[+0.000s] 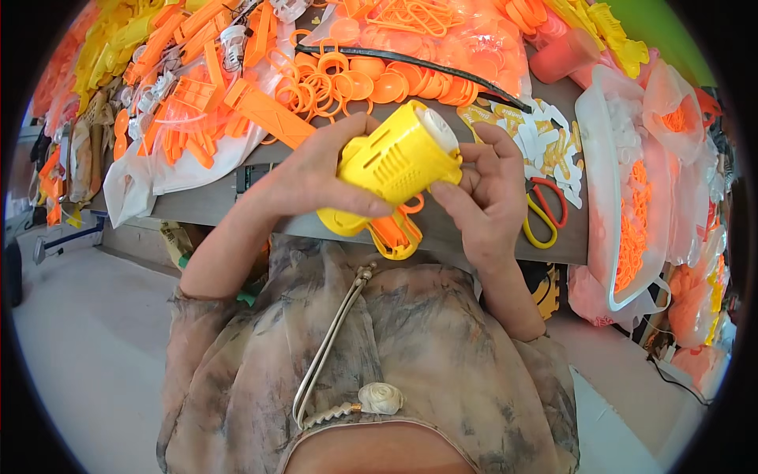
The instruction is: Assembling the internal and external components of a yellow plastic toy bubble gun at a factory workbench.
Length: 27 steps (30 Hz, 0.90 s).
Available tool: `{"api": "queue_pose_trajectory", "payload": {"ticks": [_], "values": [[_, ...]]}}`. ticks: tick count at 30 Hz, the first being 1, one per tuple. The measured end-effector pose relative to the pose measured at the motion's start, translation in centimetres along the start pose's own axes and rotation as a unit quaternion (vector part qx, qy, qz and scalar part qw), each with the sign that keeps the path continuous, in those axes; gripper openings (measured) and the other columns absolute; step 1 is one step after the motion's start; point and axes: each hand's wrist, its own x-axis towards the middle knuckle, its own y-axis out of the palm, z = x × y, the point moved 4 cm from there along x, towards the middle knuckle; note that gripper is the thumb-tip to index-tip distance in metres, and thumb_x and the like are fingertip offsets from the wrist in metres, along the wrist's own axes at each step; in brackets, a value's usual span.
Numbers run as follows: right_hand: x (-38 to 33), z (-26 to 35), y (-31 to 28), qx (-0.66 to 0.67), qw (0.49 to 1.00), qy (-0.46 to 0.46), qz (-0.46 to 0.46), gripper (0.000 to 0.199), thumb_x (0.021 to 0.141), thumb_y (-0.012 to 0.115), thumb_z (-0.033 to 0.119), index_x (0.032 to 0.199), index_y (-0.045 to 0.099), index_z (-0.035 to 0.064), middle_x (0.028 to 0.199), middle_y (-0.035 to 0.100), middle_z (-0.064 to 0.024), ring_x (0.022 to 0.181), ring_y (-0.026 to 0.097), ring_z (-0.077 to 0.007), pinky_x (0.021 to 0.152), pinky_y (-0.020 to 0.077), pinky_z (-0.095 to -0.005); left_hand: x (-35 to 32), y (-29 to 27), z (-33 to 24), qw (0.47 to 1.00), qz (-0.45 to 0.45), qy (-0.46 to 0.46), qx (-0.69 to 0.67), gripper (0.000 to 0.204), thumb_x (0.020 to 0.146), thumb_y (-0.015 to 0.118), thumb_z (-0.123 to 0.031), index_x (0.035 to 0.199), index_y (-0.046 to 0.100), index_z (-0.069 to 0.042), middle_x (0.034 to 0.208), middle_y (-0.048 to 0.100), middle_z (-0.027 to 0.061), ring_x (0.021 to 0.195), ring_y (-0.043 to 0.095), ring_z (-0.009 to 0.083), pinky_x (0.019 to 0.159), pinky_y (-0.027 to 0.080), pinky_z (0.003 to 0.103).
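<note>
I have the yellow toy [384, 164] up in both hands, above the table's [197, 204] front edge, its white core [437, 129] showing at the far right end and an orange strip [392, 231] set in the part that points down toward the shirt [339, 316]. My left hand [308, 174] is wrapped round the body, thumb across the near side; my right hand [488, 189] is at the rim with thumb and fingertips bent in, and I cannot tell whether they pinch the toy, a small piece or only rest there. The left grip seems to carry most of the load, so if that smooth shell turned under the thumb, the toy could swing and drop past the edge into the lap. Pressing hard at the rim might tip the core askew or flex the shell. The orange strip looks exposed, so a tilt could shake it out if it is loose. A dropped part would be hard to pick out among the orange rings [304, 93], and the scissors [545, 213] lie near enough for the right wrist to knock.
</note>
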Motion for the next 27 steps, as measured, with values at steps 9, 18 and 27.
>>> {"api": "queue_pose_trajectory", "payload": {"ticks": [9, 18, 27], "values": [[-1.0, 2.1, 1.0, -0.128, 0.969, -0.154, 0.145, 0.072, 0.07, 0.067, -0.011, 0.13, 0.028, -0.0027, 0.114, 0.054, -0.0192, 0.063, 0.047, -0.0033, 0.052, 0.0359, -0.0134, -3.4, 0.5, -0.3, 0.988, -0.105, 0.11, -0.014, 0.072, 0.055, 0.084, -0.029, 0.11, 0.046, -0.001, 0.102, 0.055, 0.0065, 0.094, 0.053, 0.0138, 0.083, 0.043, 0.029], [-0.1, 4.1, 2.2, -0.228, 0.938, -0.196, 0.17, 0.078, 0.061, 0.082, 0.023, 0.124, 0.041, -0.0013, 0.115, 0.054, -0.0138, 0.066, 0.048, -0.0109, 0.054, 0.039, -0.0219, -6.1, 0.5, 0.3, 0.976, -0.148, 0.162, -0.019, 0.08, 0.052, 0.086, -0.024, 0.114, 0.042, 0.0, 0.104, 0.054, 0.0066, 0.096, 0.052, 0.0141, 0.085, 0.041, 0.03], [0.5, 3.9, 3.4, -0.325, 0.867, -0.324, 0.195, 0.06, 0.063, 0.077, 0.035, 0.103, 0.054, -0.0032, 0.094, 0.056, -0.0139, 0.077, 0.053, -0.0261, 0.063, 0.0397, -0.0338, -6.6, 0.4, 0.3, 0.968, -0.173, 0.178, -0.034, 0.081, 0.053, 0.087, -0.027, 0.114, 0.042, 0.0, 0.107, 0.054, 0.0081, 0.096, 0.053, 0.0144, 0.086, 0.041, 0.03]]}}
